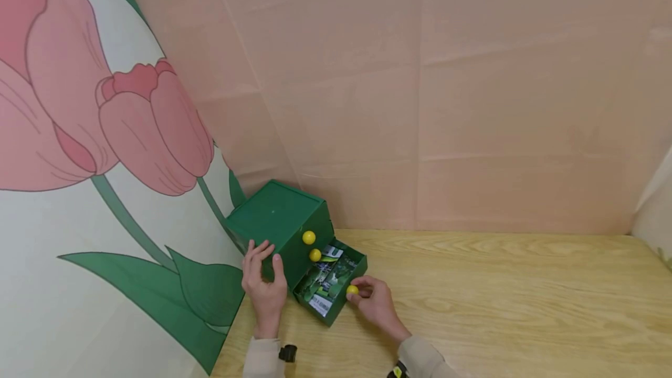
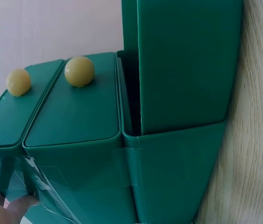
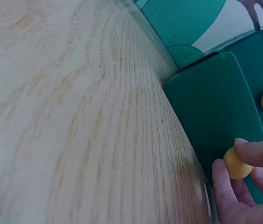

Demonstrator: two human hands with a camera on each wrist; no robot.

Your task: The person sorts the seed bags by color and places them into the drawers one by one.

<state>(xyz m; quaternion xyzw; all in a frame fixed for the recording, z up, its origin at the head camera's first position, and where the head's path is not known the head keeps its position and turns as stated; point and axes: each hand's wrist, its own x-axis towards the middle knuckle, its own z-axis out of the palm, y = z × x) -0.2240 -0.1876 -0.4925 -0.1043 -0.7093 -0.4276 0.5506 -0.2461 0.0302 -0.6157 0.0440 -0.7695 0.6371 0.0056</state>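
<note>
A green three-drawer box (image 1: 275, 212) stands on the table with its lowest drawer (image 1: 340, 304) pulled out. My right hand (image 1: 379, 303) pinches the round yellow knob (image 3: 237, 164) on that drawer's front, thumb on one side and fingers on the other. Inside the drawer lie dark green printed packets (image 1: 333, 276). At the box's near left side is my left hand (image 1: 266, 290), fingers extended; the left wrist view shows its fingertips against the taped side wall. Yellow knobs (image 2: 79, 71) mark the two upper drawers, both closed.
The box stands near a tulip-printed panel (image 1: 152, 127) on the left and a pinkish cloth backdrop (image 1: 420, 104) behind. Wood-grain tabletop (image 1: 499, 302) stretches to the right of the drawer. Dark bands (image 1: 287, 353) circle both wrists.
</note>
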